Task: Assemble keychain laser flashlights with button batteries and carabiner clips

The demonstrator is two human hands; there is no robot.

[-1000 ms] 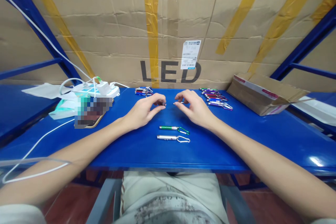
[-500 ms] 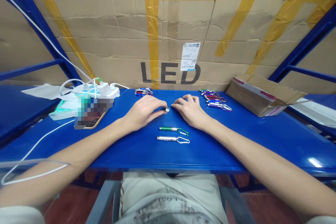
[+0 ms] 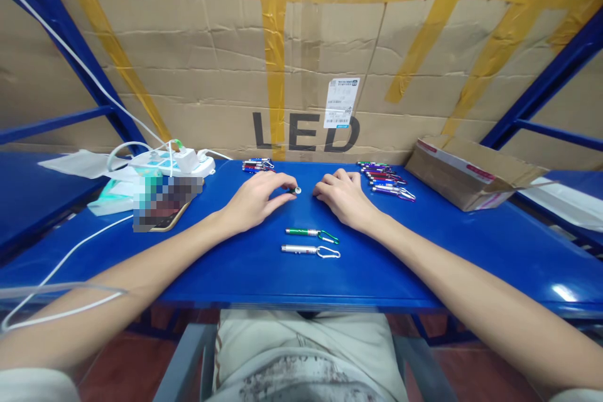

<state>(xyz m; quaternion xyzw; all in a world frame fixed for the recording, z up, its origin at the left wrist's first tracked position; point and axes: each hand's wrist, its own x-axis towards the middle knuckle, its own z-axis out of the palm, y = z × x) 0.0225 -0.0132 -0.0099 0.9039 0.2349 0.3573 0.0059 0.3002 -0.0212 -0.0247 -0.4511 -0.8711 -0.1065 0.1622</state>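
Above the middle of the blue table, my left hand (image 3: pixel 257 201) pinches a small dark piece with a round silvery end (image 3: pixel 297 190) between thumb and forefinger. My right hand (image 3: pixel 342 198) rests a short way to the right, its fingers curled in and the thumb near the forefinger; whatever they hold, if anything, is hidden. In front of both hands lie a green penlight (image 3: pixel 301 232) with a green carabiner clip and, nearer me, a silver penlight (image 3: pixel 299 249) with a silver clip. They lie side by side, neither touched by a hand.
Several coloured penlights (image 3: pixel 384 177) lie at the back right beside an open cardboard box (image 3: pixel 464 169). A smaller bunch of penlights (image 3: pixel 257 165) is behind my left hand. At left are a white power strip (image 3: pixel 202 165), cables and a phone (image 3: pixel 169 217). A large carton (image 3: pixel 211 81) stands behind.
The small piece in my left hand has shifted slightly left and up. My right fingers have drawn a little to the right and curled in more. Both penlights in front lie still.
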